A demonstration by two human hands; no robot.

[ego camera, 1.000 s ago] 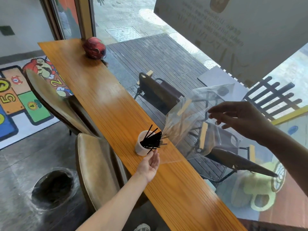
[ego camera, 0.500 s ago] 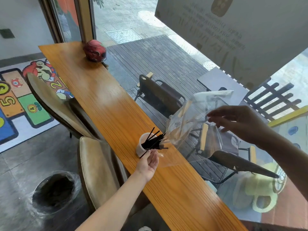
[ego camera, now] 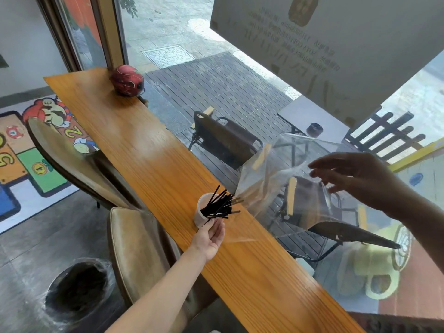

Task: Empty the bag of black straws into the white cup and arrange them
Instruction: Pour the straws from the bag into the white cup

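Straws [ego camera: 219, 205] mostly sit in white cup [ego camera: 203, 211], splayed. Your right hand [ego camera: 355, 181] pinches the near-empty bag [ego camera: 276, 188]; left hand [ego camera: 211, 236], fingers spread, steadies the cup. Arranging remains.

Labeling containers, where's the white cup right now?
Head view, centre: the white cup stands on the wooden counter, just beyond the left hand, full of black straws.

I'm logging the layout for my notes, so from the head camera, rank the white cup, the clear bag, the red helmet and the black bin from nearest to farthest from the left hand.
1. white cup, just beyond the left hand.
2. clear bag, to its right, held up by the right hand.
3. black bin, on the floor to its left.
4. red helmet, at the counter's far end.
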